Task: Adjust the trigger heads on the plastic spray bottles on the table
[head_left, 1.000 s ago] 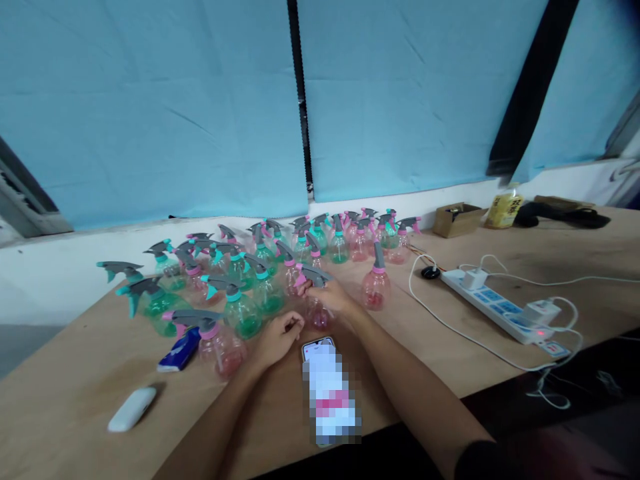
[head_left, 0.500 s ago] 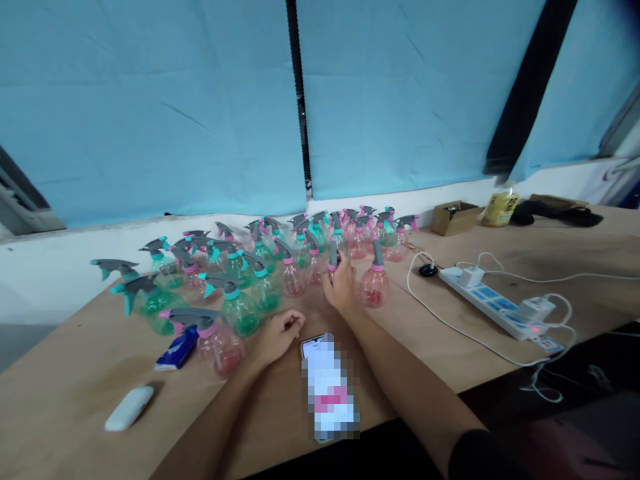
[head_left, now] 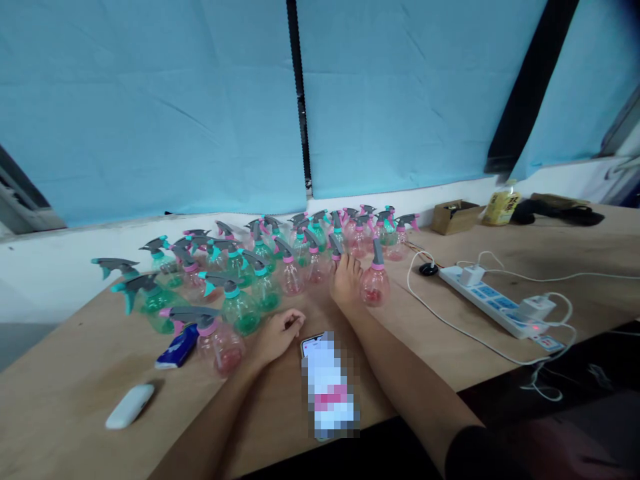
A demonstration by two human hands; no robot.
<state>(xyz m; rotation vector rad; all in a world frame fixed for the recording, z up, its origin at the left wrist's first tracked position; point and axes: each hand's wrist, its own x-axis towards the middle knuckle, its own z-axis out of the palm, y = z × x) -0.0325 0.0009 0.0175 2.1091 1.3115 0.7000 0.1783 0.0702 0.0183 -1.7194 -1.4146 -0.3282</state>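
My right hand (head_left: 347, 277) is closed around the body of a spray bottle (head_left: 336, 248) with a pink collar and grey head. Most of that bottle is hidden behind the hand. Just right of it stands another pink spray bottle (head_left: 375, 285), upright and apart from the others. My left hand (head_left: 281, 333) rests on the table with fingers loosely curled and nothing visible in them. A phone (head_left: 327, 387) with a lit, blurred screen lies between my forearms. Close to my left wrist is a pink spray bottle (head_left: 221, 347).
Several green spray bottles (head_left: 240, 312) and pink ones crowd the table's back left. A blue packet (head_left: 177, 347) and a white case (head_left: 130, 407) lie at left. To the right are a power strip (head_left: 493, 303) with cables, a cardboard box (head_left: 455, 218) and a yellow bottle (head_left: 501, 203).
My right hand has shifted slightly right and lower on its spray bottle, whose head now sits a little farther back and tilted. My left hand has stayed still.
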